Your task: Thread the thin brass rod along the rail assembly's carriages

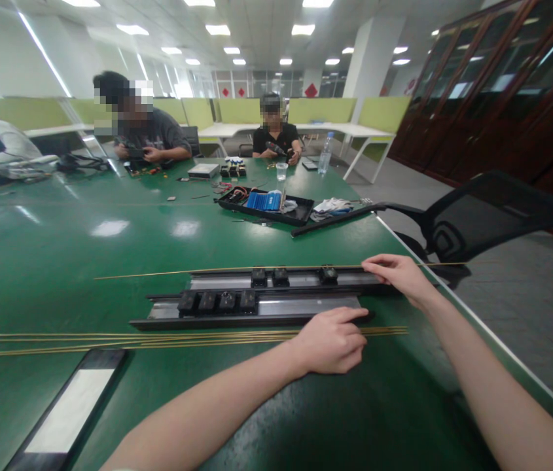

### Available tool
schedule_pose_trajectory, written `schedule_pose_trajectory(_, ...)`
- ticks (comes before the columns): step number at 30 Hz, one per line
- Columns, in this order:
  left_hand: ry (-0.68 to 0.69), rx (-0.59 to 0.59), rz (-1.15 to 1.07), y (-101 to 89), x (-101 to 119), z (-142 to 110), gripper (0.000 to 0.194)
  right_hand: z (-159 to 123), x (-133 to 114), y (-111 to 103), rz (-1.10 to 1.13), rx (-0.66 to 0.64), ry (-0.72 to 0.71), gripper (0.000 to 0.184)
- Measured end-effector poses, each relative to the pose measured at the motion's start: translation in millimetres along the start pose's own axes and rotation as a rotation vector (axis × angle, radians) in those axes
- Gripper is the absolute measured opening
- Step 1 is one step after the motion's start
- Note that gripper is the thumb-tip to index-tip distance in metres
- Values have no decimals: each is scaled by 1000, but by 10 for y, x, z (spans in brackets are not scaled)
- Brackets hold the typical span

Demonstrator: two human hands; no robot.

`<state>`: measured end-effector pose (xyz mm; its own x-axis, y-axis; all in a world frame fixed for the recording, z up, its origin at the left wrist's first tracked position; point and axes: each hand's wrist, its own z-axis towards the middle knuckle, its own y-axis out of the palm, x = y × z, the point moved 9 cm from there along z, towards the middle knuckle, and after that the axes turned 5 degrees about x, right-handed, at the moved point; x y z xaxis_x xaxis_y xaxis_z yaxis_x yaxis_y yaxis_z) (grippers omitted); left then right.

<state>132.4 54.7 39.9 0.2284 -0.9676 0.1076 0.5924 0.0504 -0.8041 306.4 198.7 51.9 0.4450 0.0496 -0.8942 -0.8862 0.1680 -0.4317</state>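
Observation:
Two long black and silver rails [276,304] with several small black blocks on them lie across the green table [60,261]. My left hand [332,340] rests curled on the bundle of thin brass rods [158,340] in front of the rails, index finger pointing at the near rail's right end. My right hand [398,275] pinches a single brass rod [217,270] that lies along the far rail, near its right end.
A flat black panel with a white face [67,409] lies at the near left. A black tray of parts [266,206] and a black bar [335,219] sit farther back. An office chair [482,216] stands at the table's right edge. Three people work at the far end.

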Motion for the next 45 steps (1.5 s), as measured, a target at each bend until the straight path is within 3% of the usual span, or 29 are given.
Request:
schedule_pose_trajectory(32,8,30,-8,-22,2,1,27,7,41,-104,6,30,25,55)
schedule_pose_trajectory(45,6,28,-12,-4,-3,-3,28,-49,-68,-172,-15,34,28,66)
